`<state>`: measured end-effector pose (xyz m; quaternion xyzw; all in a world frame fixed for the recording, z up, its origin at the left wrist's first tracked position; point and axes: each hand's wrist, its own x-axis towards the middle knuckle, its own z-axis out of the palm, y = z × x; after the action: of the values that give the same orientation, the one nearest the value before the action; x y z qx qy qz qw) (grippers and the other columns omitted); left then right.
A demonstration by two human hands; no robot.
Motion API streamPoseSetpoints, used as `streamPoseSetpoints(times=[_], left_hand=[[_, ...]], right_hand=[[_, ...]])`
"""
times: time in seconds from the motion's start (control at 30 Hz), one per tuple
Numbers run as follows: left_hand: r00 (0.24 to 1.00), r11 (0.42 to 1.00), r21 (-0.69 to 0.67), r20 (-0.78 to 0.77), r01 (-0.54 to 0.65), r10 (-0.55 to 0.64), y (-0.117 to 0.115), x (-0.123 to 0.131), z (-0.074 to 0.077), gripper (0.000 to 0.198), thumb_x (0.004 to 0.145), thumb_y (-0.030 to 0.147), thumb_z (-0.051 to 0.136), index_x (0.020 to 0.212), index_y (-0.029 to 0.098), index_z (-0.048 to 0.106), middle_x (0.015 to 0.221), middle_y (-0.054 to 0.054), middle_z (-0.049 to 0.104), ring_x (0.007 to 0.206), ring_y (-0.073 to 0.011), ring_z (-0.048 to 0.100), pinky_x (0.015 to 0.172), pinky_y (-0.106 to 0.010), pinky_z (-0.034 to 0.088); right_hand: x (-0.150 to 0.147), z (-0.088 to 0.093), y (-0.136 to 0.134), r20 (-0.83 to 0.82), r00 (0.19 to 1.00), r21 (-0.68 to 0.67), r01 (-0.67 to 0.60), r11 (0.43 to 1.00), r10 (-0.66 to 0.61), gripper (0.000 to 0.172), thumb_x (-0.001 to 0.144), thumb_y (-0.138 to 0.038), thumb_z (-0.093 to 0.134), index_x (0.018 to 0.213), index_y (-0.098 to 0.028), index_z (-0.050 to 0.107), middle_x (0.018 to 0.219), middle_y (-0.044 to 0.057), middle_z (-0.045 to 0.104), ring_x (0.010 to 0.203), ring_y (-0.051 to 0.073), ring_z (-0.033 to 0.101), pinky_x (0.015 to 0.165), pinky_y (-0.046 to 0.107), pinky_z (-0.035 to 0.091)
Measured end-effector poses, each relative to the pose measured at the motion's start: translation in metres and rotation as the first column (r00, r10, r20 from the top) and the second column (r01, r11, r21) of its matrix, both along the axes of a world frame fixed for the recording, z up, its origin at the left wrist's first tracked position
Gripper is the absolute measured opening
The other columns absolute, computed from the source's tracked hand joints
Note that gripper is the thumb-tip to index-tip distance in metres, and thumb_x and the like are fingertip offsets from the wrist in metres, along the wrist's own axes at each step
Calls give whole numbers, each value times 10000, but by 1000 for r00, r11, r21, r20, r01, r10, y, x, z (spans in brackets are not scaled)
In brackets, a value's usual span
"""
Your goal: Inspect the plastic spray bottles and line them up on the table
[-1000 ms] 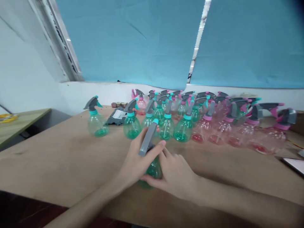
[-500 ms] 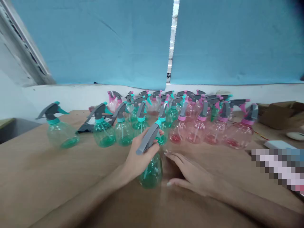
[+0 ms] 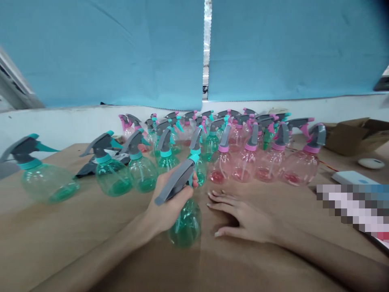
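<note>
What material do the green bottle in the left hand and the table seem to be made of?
Green bottle: likely tinted see-through plastic, glossy, with highlights. Table: perhaps brown board or paper cover, matte, no reflections.

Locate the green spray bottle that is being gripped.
Head view, lower centre: the green spray bottle is on the brown table, gripped by the left hand, just left of the flat right hand.

I can read no lettering anywhere. The spray bottle in my left hand shows no print I can make out. At ten o'clock from it, a dark packet on the table carries a pale label, too blurred to read. At three o'clock, a pixelated patch is unreadable.
</note>
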<state>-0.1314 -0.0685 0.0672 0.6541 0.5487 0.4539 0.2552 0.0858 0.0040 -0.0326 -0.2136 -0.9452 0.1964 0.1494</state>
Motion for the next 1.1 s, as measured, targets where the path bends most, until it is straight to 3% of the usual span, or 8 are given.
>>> streamPoseSetpoints(times=[0.23, 0.43, 0.57, 0.73, 0.9, 1.1], left_hand=[[998, 998, 34, -45, -44, 46, 5, 2, -1, 350, 728, 178, 484, 1040, 274, 611, 840, 8, 651, 703, -177, 593, 624, -280, 464], [998, 998, -18, -36, -55, 55, 11, 6, -4, 256, 782, 219, 487, 1005, 282, 595, 637, 45, 594, 579, -165, 580, 540, -271, 416], [993, 995, -29, -75, -91, 88, 11, 6, -3, 180, 770, 243, 490, 904, 264, 608, 637, 34, 607, 600, -173, 593, 520, -268, 415], [996, 999, -14, -77, -52, 51, 14, 7, -1, 336, 749, 211, 474, 1057, 292, 581, 619, 56, 590, 527, -149, 541, 507, -262, 414], [997, 1000, -8, -67, -27, 26, 14, 8, 0, 356, 753, 204, 484, 1085, 287, 581, 740, 40, 631, 625, -153, 579, 575, -264, 445], [998, 999, -34, -64, -15, 13, 13, 6, -2, 367, 782, 219, 472, 1133, 300, 549, 590, 60, 546, 530, -155, 536, 521, -277, 402]], right_hand=[[-1, 1, 3, 15, 1000, 7, -7, 1000, 7, 623, 843, -594, 508, 1357, -245, 455, 1465, 35, 360, 1349, 235, 322, 1113, 429, 270], [-7, 0, 8, -7, 1000, 3, -9, 1000, 9, 608, 870, -572, 480, 1363, -218, 448, 1438, 65, 406, 1336, 229, 347, 1100, 415, 300], [-8, 2, 8, -3, 1000, -9, -3, 1000, 3, 626, 875, -569, 471, 1380, -202, 422, 1441, 78, 399, 1342, 225, 337, 1108, 416, 284], [-8, 3, 8, -10, 1000, -22, -12, 1000, 11, 591, 882, -561, 466, 1368, -226, 439, 1445, 59, 394, 1342, 218, 336, 1110, 416, 280], [-7, 2, 10, 20, 1000, -28, -3, 1000, 3, 585, 890, -558, 454, 1371, -227, 432, 1460, 36, 371, 1358, 215, 303, 1124, 417, 254], [-7, 1, 10, 15, 1000, -30, -17, 999, 17, 572, 902, -539, 448, 1384, -233, 411, 1467, 35, 358, 1357, 215, 304, 1127, 424, 247]])
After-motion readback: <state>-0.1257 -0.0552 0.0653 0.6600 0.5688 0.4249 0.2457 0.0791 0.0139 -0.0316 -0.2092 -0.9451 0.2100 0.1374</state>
